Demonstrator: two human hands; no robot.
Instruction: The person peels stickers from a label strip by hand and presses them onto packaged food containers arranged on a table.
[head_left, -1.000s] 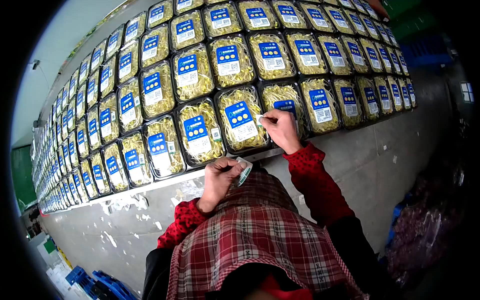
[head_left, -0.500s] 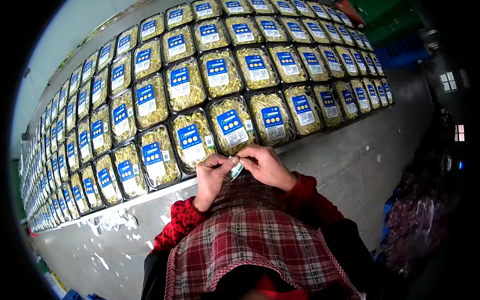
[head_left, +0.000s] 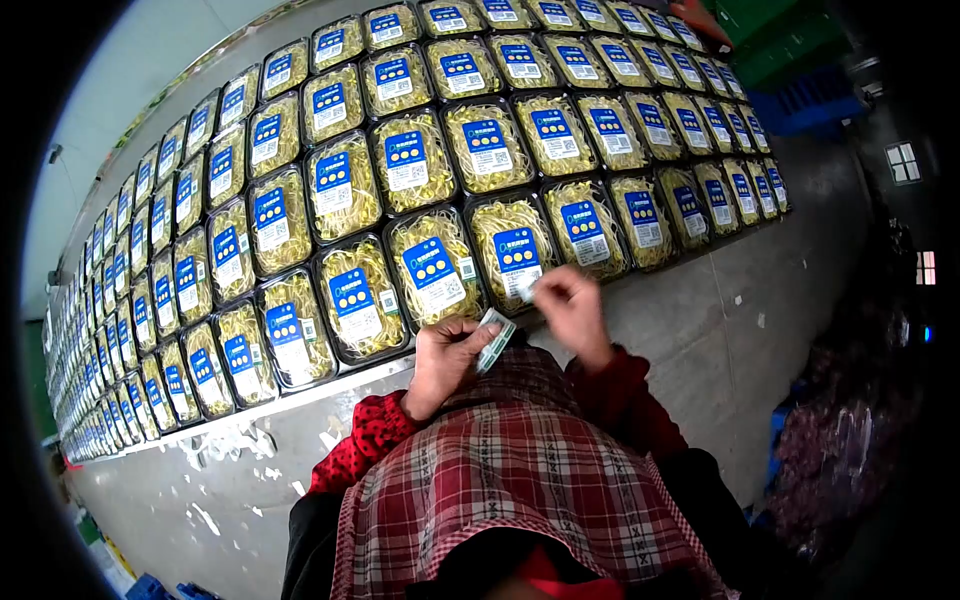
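My left hand (head_left: 443, 362) is closed on a small stack of green-and-white stickers (head_left: 496, 340), held in front of the nearest row of trays. In my right hand (head_left: 575, 312), a small pale sticker (head_left: 528, 288) is pinched between thumb and fingers. It sits over the lower edge of a bean sprout tray (head_left: 487, 222) with a blue-and-white label (head_left: 516, 252); I cannot tell whether it touches. To the left, another sprout tray (head_left: 402, 236) carries a small green-and-white sticker (head_left: 466, 268) beside its main label, as do several trays further left.
Many packed sprout trays (head_left: 333, 188) stand in close rows across the long table. Grey floor (head_left: 690, 330) runs along its front edge. Green crates (head_left: 780, 50) and a blue crate (head_left: 805, 115) are at the back right, with purplish bundles (head_left: 835, 430) at right.
My hands, together at the stickers before, have come apart. The right has moved right and forward with one small sticker; the left keeps the stack. The trays appear shifted left in view.
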